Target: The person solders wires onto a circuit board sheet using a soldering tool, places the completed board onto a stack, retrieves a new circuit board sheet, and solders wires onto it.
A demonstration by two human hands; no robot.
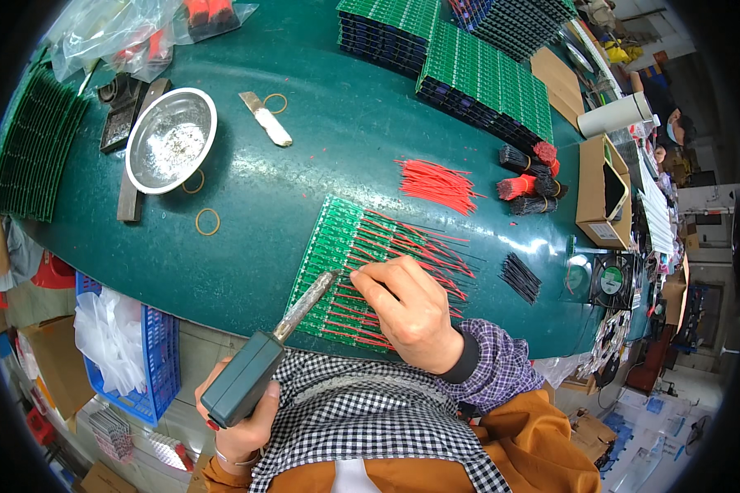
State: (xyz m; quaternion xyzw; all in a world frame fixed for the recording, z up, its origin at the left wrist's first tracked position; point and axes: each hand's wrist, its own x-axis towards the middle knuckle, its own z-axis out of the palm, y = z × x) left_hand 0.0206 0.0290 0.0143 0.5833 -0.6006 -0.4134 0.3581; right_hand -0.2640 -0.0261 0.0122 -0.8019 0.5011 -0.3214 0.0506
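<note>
My left hand (259, 423) is wrapped round the dark green handle of a soldering iron (306, 302). Its metal shaft slants up to the right, and the tip meets a green circuit board panel (316, 246) on the table. Beside the tip, the thumb and forefinger of my right hand (419, 316) pinch together on a thin wire at the board; the fingers mostly hide it. Rows of red wires (358, 316) and some black ones stick out rightward from the panel. Loose red wires (437, 186) lie beyond it, and loose black wires (520, 277) lie to its right.
Stacks of green boards stand at the back (489, 78) and far left (33, 148). A metal bowl (173, 140) sits left, near a scraper-like blade (265, 119) and rubber bands (207, 222). Wire bundles (530, 182), a cardboard box (592, 197) and a fan (612, 279) stand right.
</note>
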